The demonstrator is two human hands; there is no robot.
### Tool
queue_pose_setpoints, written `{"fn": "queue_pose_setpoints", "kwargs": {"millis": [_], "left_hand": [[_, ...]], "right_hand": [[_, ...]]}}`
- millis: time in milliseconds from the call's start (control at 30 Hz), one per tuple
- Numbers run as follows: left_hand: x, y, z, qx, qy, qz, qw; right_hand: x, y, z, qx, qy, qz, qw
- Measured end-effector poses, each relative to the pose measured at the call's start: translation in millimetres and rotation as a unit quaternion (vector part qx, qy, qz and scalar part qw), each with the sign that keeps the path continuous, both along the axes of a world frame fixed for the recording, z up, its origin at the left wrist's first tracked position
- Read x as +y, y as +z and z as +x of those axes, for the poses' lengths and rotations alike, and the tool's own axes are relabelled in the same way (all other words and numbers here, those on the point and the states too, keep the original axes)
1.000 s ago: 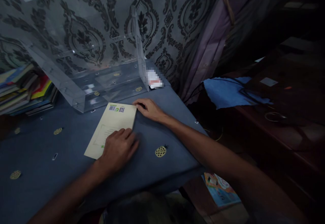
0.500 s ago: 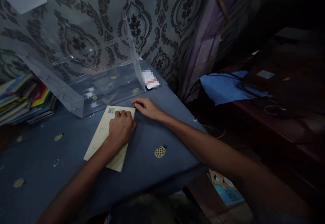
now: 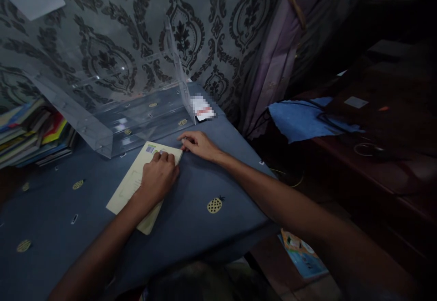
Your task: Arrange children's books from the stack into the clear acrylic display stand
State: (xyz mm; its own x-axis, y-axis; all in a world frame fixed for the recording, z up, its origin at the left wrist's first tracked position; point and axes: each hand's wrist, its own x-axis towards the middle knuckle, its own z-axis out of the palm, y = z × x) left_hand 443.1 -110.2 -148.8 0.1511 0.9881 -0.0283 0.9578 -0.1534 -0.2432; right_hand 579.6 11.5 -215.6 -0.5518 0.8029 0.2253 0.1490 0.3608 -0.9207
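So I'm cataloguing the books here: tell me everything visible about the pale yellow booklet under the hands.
The thin pale yellow paper booklet lies flat and closed, skewed, on the blue pineapple-print tablecloth, before a clear acrylic box. Barcode-like labels mark its far edge. The left hand presses on it; the right hand touches its far right corner.

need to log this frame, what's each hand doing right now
Left hand: palm down, fingers curled, pressing on the pale yellow paper booklet; no grip closed around it.
Right hand: open, fingertips at the booklet's far corner.

booklet (image 3: 131,187) | small printed codes at top edge, unreadable | card (image 3: 202,109) | print blurred, unreadable
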Motion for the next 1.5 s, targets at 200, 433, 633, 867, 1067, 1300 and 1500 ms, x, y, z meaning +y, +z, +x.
{"fn": "queue_pose_setpoints", "kwargs": {"millis": [200, 433, 633, 867, 1067, 1300, 1500], "left_hand": [[-16, 0.3, -19, -0.031, -0.048, 0.006, 0.998], [-17, -6.7, -21, -0.032, -0.043, 0.011, 0.998], [-16, -10.0, -17, -0.01, -0.039, 0.017, 0.999], [-17, -10.3, -18, -0.004, -0.057, 0.027, 0.998], [-16, -6.1, -19, -0.011, -0.05, 0.007, 0.999], [-13, 3.7, -20, -0.028, -0.019, -0.036, 0.999], [-12, 3.1, -20, -0.034, -0.011, -0.036, 0.999]], "right_hand": [[-9, 8.2, 2, -0.029, 0.038, -0.005, 0.999], [-12, -2.1, 2, 0.009, 0.048, -0.01, 0.999], [-15, -0.7, 3, 0.004, 0.03, 0.043, 0.999], [-16, 3.9, 6, 0.004, 0.064, 0.053, 0.997], [-16, 1.1, 6, 0.02, 0.077, 0.051, 0.996], [-15, -0.1, 6, -0.002, 0.086, 0.066, 0.994], [-15, 0.4, 8, 0.0, 0.107, 0.052, 0.993]]}}
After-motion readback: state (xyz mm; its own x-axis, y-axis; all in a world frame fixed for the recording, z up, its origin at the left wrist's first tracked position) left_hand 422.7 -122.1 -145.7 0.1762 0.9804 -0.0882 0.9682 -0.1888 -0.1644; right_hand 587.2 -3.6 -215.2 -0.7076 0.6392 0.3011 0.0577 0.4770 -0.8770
